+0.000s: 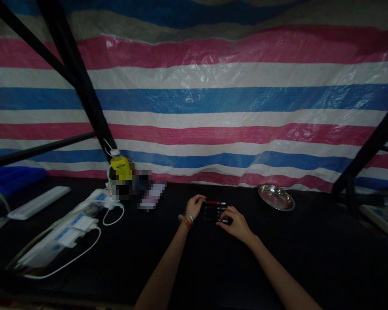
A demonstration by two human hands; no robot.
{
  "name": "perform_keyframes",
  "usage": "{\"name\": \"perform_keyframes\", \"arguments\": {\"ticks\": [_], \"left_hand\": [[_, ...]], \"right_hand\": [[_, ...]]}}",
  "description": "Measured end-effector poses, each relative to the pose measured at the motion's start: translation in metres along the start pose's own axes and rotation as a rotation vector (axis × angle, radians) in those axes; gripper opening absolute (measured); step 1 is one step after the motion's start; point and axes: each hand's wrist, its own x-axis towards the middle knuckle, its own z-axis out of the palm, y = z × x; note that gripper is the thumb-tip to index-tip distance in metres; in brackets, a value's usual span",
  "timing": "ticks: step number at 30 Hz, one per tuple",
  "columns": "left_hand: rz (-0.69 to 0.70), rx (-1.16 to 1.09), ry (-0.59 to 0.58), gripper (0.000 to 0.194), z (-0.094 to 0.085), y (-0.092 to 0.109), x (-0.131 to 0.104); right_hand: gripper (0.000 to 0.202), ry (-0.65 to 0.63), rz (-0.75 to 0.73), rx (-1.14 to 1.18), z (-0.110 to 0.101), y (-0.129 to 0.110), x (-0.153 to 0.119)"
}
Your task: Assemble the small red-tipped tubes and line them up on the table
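Several slim, pen-like sticks lie side by side on the black tabletop (210,262), between my two hands. The farthest is a red stick (214,203) with a silvery right end; below it are dark sticks (210,211), hard to tell apart in the dim light. My left hand (194,207), wearing bracelets, has its fingers pinched at the left end of the red stick. My right hand (236,224) curls its thumb and fingers around the right end of the nearest dark stick (225,221). Its fingers partly hide the other sticks' right ends.
A shiny metal dish (276,199) sits to the right. At left are a power strip (64,232) with white cables, a yellow bottle (121,167) and a blurred flat item (152,195). Behind hangs a striped tarp (213,99), with black frame bars (80,90) at the sides.
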Motion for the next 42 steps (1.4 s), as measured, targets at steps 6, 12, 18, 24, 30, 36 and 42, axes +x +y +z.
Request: {"name": "perform_keyframes", "arguments": {"ticks": [6, 12, 18, 24, 30, 36, 42], "left_hand": [[0.007, 0.004, 0.001, 0.022, -0.0001, -0.0003, 0.0], [0.013, 0.003, -0.001, 0.021, -0.0002, -0.0011, -0.0001], [0.003, 0.008, -0.001, 0.021, 0.0001, -0.001, 0.0001], [0.014, -0.004, -0.009, 0.024, -0.0003, -0.0012, -0.0008], [0.015, -0.013, -0.008, 0.023, -0.0001, -0.0029, 0.0006], [0.018, -0.026, -0.005, 0.022, 0.0011, -0.0055, 0.0014], [0.027, -0.029, -0.008, 0.022, 0.0005, -0.0053, 0.0012]], "right_hand": [[0.01, -0.016, 0.011, -0.006, -0.0001, 0.0001, -0.0001], [0.008, -0.03, 0.007, 0.0, -0.0007, -0.0005, -0.0003], [0.01, -0.031, 0.001, 0.001, 0.0003, 0.001, -0.0004], [0.009, -0.043, -0.001, -0.01, -0.0012, -0.0017, -0.0005], [0.01, -0.058, 0.003, -0.003, -0.0018, -0.002, -0.0005], [0.018, -0.028, 0.04, 0.041, -0.0029, -0.0025, -0.0015], [0.007, -0.022, 0.038, 0.058, -0.0026, -0.0021, -0.0008]]}}
